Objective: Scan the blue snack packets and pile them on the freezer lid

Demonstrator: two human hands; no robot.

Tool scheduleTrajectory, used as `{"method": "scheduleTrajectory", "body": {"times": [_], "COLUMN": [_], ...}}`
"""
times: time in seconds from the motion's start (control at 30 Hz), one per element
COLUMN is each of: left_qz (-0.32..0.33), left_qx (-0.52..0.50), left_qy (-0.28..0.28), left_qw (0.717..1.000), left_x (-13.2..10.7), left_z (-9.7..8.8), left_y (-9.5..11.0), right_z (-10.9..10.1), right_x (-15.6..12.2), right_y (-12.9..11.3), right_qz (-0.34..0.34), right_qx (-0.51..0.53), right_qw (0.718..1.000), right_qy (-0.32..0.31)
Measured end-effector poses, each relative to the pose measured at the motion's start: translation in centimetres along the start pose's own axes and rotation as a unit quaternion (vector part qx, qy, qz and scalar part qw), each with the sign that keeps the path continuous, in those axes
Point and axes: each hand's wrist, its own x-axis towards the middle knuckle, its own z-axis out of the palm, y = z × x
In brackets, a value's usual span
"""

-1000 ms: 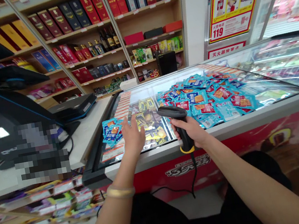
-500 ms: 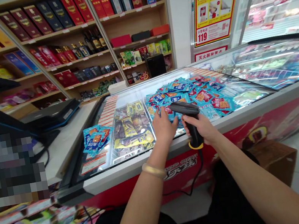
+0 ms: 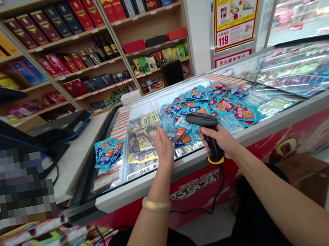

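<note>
My right hand is wrapped round the grip of a black barcode scanner with a yellow ring at its base and a cable hanging down. Between the fingers of my left hand, which wears a bracelet at the wrist, is a light-blue snack packet, its back side showing. A large heap of blue snack packets with red or dark-blue panels lies on the glass lid just beyond both hands. Left of them, a smaller pile of the same packets rests on the freezer's left end.
Under the glass of the chest freezer lie yellow-wrapped frozen goods. A counter with a black scale-like device adjoins on the left. A cardboard box stands on the floor at right, and shelves of boxed bottles line the back.
My left hand has lifted a packet from the heap's near edge and moved left with it. The scanner in my right hand stays almost where it was.
</note>
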Motion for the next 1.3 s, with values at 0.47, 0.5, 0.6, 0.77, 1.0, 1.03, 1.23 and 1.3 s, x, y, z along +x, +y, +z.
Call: {"method": "scheduleTrajectory", "body": {"times": [0.47,0.5,0.6,0.77,1.0,1.03,1.23,1.3], "left_qz": [-0.143,-0.147,-0.154,-0.152,-0.146,-0.143,-0.028,0.035], "left_qx": [-0.242,-0.248,-0.249,-0.239,-0.279,-0.273,0.040,0.206], "left_qy": [0.028,0.031,0.042,0.047,0.057,0.063,0.153,0.168], "left_qw": [0.959,0.957,0.955,0.958,0.947,0.949,0.987,0.963], "left_x": [-0.8,-0.8,-0.7,-0.7,-0.8,-0.8,0.0,0.3], "left_z": [-1.6,-1.6,-1.5,-1.4,-1.4,-1.6,-7.9,-11.4], "left_y": [0.7,0.7,0.7,0.9,0.7,0.5,0.4,0.8], "right_z": [1.7,1.8,2.0,2.1,2.2,2.3,4.7,6.3], "right_x": [0.1,0.0,-0.1,0.1,0.2,0.1,0.4,0.8], "right_y": [0.5,0.4,0.0,0.1,0.2,0.2,0.7,1.3], "right_qz": [0.030,0.031,0.034,0.040,0.048,0.048,0.080,0.087], "right_qx": [-0.069,-0.081,-0.117,-0.152,-0.148,-0.147,-0.115,-0.096], "right_qw": [0.991,0.989,0.984,0.978,0.979,0.980,0.978,0.976], "right_qy": [-0.111,-0.117,-0.130,-0.138,-0.132,-0.128,-0.156,-0.176]}}
